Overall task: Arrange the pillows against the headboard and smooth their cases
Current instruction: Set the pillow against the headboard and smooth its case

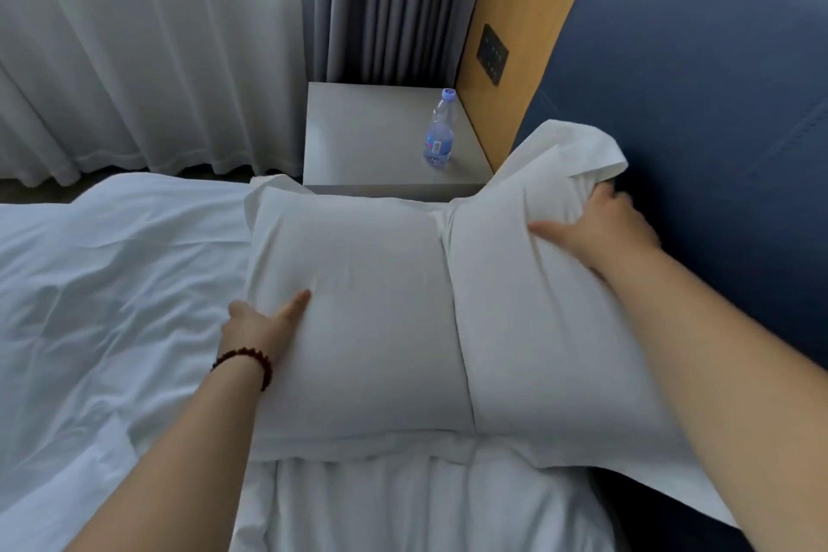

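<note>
Two white matt cloth pillows [358, 318], creased; padded navy leather-look headboard [699, 103], smooth; clear glossy plastic bottle [439, 134].

The rumpled white bed [112, 282] fills the lower frame. Two white pillows lie on it side by side, touching: the left pillow [372, 318] flat at centre, the right pillow [537, 327] tilted up against the blue headboard [694, 103] at right. At upper centre a grey nightstand [358, 139] bears an upright bottle [439, 139] near its right edge.
</note>
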### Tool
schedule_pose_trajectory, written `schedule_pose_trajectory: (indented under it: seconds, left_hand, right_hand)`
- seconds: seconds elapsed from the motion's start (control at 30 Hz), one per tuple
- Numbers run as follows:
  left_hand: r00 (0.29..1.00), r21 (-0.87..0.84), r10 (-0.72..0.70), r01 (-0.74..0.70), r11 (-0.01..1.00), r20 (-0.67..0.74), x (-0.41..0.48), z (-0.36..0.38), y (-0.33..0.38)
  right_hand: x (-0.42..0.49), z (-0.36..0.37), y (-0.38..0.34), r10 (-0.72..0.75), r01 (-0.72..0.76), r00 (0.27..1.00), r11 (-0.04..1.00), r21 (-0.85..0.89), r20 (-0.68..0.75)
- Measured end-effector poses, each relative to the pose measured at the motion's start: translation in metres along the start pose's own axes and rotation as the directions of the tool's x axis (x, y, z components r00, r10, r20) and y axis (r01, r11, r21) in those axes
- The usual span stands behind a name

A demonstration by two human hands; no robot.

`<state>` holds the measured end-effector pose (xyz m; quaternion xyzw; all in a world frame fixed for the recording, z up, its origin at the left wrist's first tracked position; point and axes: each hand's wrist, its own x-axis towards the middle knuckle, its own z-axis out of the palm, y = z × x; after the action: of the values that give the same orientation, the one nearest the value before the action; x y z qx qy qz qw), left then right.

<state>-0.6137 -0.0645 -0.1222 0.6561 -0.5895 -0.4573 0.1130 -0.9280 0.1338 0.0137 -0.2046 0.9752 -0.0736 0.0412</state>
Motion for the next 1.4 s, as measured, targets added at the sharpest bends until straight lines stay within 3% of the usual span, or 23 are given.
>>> schedule_pose_trajectory:
  seconds: [0.27, 0.47, 0.53, 0.7, 0.8, 0.87, 0.93, 1.0, 1.07, 1.17, 1.27, 1.4]
  left_hand:
    - [0.996, -0.047, 0.003, 0.001, 0.999, 0.091, -0.001, -0.006, -0.016]
    - [0.989, -0.112, 0.121, -0.130, 0.985, -0.082, -0.015, -0.004, -0.001]
    - [0.988, -0.121, 0.084, -0.100, 0.988, -0.128, -0.015, -0.003, -0.013]
    - [0.986, 0.044, -0.049, 0.056, 0.997, -0.161, -0.005, 0.004, -0.037]
    - [0.950, 0.266, 0.105, -0.025, 0.964, -0.293, -0.014, 0.009, -0.021]
    - [0.920, 0.385, 0.315, -0.210, 0.899, -0.233, -0.028, 0.027, -0.008]
    - [0.879, 0.527, 0.477, -0.393, 0.754, -0.027, -0.041, 0.058, 0.005]
    - [0.837, 0.614, 0.521, -0.503, 0.608, 0.170, -0.052, 0.090, 0.016]
    - [0.807, 0.666, 0.529, -0.548, 0.506, 0.263, -0.057, 0.110, 0.020]
    - [0.807, 0.708, 0.540, -0.526, 0.472, 0.240, -0.053, 0.119, 0.015]
    - [0.803, 0.719, 0.549, -0.521, 0.460, 0.231, -0.050, 0.124, 0.010]
    - [0.809, 0.733, 0.539, -0.513, 0.447, 0.237, -0.047, 0.133, 0.007]
  right_hand:
    - [-0.039, 0.000, 0.027, 0.073, -0.077, 0.992, 0.997, 0.032, 0.104]
    - [-0.027, -0.026, -0.031, -0.205, 0.209, 0.977, 0.975, 0.073, -0.060]
    - [-0.016, -0.020, -0.047, -0.224, 0.224, 0.975, 0.974, 0.031, -0.014]
    - [0.006, 0.012, -0.027, -0.011, 0.013, 0.999, 0.999, -0.044, 0.037]
    - [0.008, 0.014, -0.010, 0.030, -0.030, 1.000, 0.999, -0.024, -0.002]
    - [0.007, 0.015, -0.008, 0.011, -0.012, 0.999, 1.000, -0.028, -0.042]
    - [0.003, 0.017, -0.009, -0.005, 0.002, 0.998, 0.999, -0.041, -0.059]
    - [-0.002, 0.016, -0.005, -0.015, 0.012, 0.999, 0.999, -0.047, -0.049]
    - [-0.010, 0.007, 0.007, -0.027, 0.027, 1.000, 0.999, -0.039, -0.008]
    - [-0.034, 0.000, 0.033, -0.036, 0.039, 0.998, 0.998, -0.046, 0.054]
    - [-0.058, 0.013, 0.046, -0.020, 0.023, 0.999, 0.991, -0.130, 0.030]
    - [-0.051, 0.007, 0.032, -0.140, 0.140, 0.990, 0.990, 0.011, -0.004]
